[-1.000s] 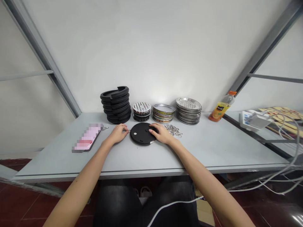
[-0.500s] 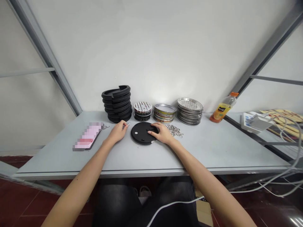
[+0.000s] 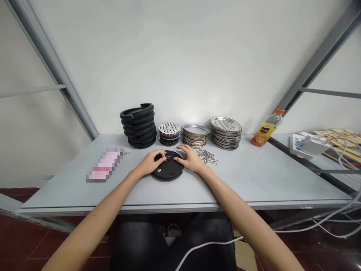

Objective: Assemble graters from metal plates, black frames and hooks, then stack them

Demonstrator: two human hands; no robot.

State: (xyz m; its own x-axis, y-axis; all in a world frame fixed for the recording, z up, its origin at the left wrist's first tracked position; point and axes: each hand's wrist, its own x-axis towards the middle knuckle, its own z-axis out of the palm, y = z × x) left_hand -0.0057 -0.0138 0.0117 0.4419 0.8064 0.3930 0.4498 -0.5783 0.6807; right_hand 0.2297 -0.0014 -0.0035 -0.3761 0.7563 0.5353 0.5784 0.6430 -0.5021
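Observation:
A round black disc [image 3: 167, 174] lies flat on the table between my hands, with a silver spot, a small slot and a dark tab near its middle. My left hand [image 3: 152, 162] is closed in a pinch on a small metal clip [image 3: 167, 158] over the tab. My right hand [image 3: 191, 159] is at the disc's right side, thumb resting on it near the clip and index finger stretched apart along the far edge. Just right of that hand is a loose pile of metal clips [image 3: 207, 156].
Behind stand stacks of black rings [image 3: 138, 128], perforated metal grater discs [image 3: 169, 133], thin round plates [image 3: 196, 136] and larger metal grater plates [image 3: 226, 133]. A pixelated pink phone [image 3: 104, 165] lies left. A juice bottle [image 3: 266, 130] and a white power strip [image 3: 306, 146] with cables are right.
My left hand has moved right, bringing the metal clip onto the disc's middle. The disc has shifted slightly left and towards me. My right hand's fingers have spread wider.

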